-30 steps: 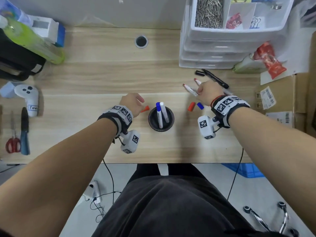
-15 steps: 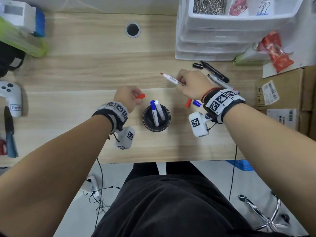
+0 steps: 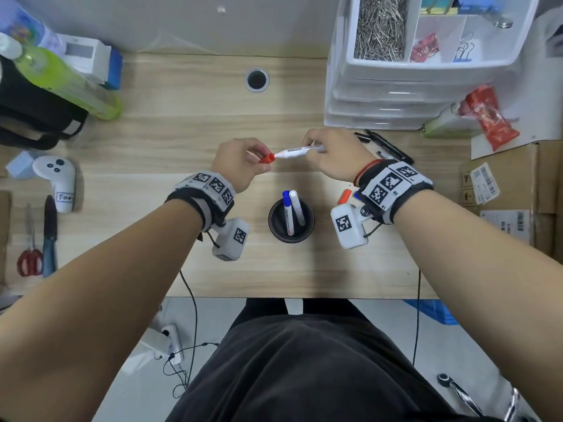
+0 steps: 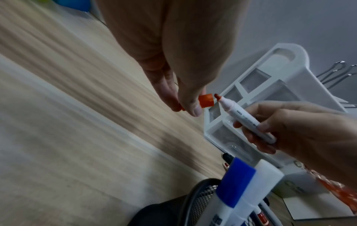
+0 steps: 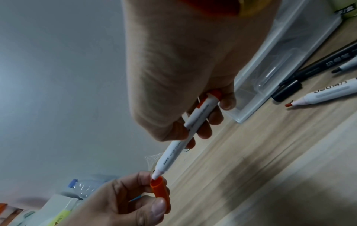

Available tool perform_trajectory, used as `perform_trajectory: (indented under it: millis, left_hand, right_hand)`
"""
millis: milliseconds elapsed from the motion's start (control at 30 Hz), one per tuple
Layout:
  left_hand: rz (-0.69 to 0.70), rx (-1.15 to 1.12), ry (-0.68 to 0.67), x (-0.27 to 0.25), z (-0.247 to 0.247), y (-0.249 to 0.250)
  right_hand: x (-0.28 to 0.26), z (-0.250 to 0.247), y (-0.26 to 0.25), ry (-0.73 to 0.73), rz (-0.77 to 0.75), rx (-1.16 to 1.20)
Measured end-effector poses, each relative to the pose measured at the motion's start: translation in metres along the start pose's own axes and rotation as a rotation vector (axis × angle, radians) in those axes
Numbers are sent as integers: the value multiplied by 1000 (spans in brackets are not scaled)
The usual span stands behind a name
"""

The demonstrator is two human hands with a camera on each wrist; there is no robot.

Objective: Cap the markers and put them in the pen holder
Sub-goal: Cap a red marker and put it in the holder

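Above the pen holder [image 3: 291, 220], the left hand [image 3: 240, 164] pinches the red cap [image 3: 267, 158] mouth-first toward the red marker [image 3: 297, 152] — gripped mid-barrel by the right hand [image 3: 333, 155] — tip just entering, to seat squarely.

I held both forearms out over the desk, hands nearly meeting at its middle, my left hand [image 3: 240, 161] pinching the red cap [image 3: 267, 158] and my right hand [image 3: 335, 153] curled around the marker [image 3: 297, 152].
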State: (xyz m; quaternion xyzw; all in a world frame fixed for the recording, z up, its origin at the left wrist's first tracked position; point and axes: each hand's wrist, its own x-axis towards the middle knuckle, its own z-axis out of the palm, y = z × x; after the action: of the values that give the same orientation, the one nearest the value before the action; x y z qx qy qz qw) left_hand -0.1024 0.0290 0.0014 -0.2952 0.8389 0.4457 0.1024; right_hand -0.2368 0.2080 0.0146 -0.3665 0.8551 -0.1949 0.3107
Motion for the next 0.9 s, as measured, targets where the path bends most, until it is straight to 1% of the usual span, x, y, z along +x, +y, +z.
perform_trajectory:
  millis: [133,267,400,533,700,833,900]
  left_hand:
    - [7,59,-10,1,-1,5]
    - [52,113,5,-5,-10,19]
    - [128,175,14,-11,-24,42]
    - [203,228,28,-18,-37,62]
    - [235,196,59,-23,-50,83]
    - [260,37,67,-31,-60,99]
    - [238,-81,54,-35,-64,105]
  right_hand:
    - [1,0,-2,-16,-9,-52]
    - [-6,-6,-10,11,-26,-123]
    - [-12,-18,-24,-69,-33,-266]
    - [-18,-37,-39,-50,-35,-344]
    - [-24,-55,-56,-84,47,-331]
    - [-28,-63,-64,-122,88,-145]
    - [-28,-65,-68,-120,110,-80]
